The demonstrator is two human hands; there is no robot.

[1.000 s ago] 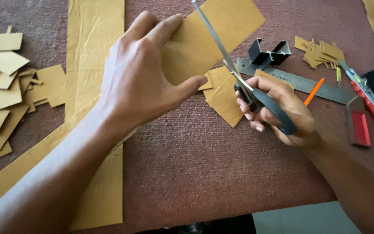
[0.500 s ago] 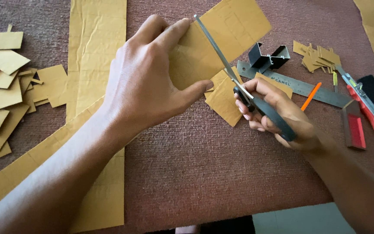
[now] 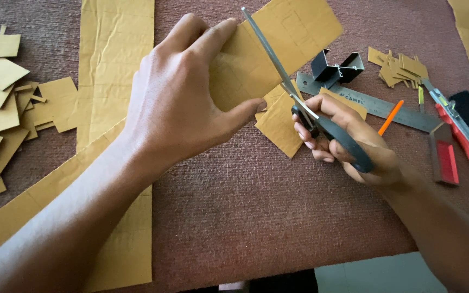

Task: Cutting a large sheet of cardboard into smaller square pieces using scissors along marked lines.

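My left hand (image 3: pixel 185 97) grips a tan cardboard sheet (image 3: pixel 294 38), thumb under its lower edge and fingers over the top. My right hand (image 3: pixel 348 146) holds grey-handled scissors (image 3: pixel 294 92), fingers through the loops. The long blades point up and to the left across the sheet, with the tip near the top of the view. A smaller cut cardboard piece (image 3: pixel 278 127) lies just below the sheet, beside the scissors' pivot.
A steel ruler (image 3: pixel 375 103), an orange pencil (image 3: pixel 391 116), a black metal bracket (image 3: pixel 336 68), a red utility knife (image 3: pixel 460 133) and a red block (image 3: pixel 444 157) lie to the right. Cardboard offcuts (image 3: pixel 1 103) pile up at the left; long cardboard strips (image 3: pixel 116 59) cross the reddish-brown mat (image 3: pixel 245 217).
The scissors' blades have slid further up along the sheet. My left hand has shifted slightly up and left with the sheet.
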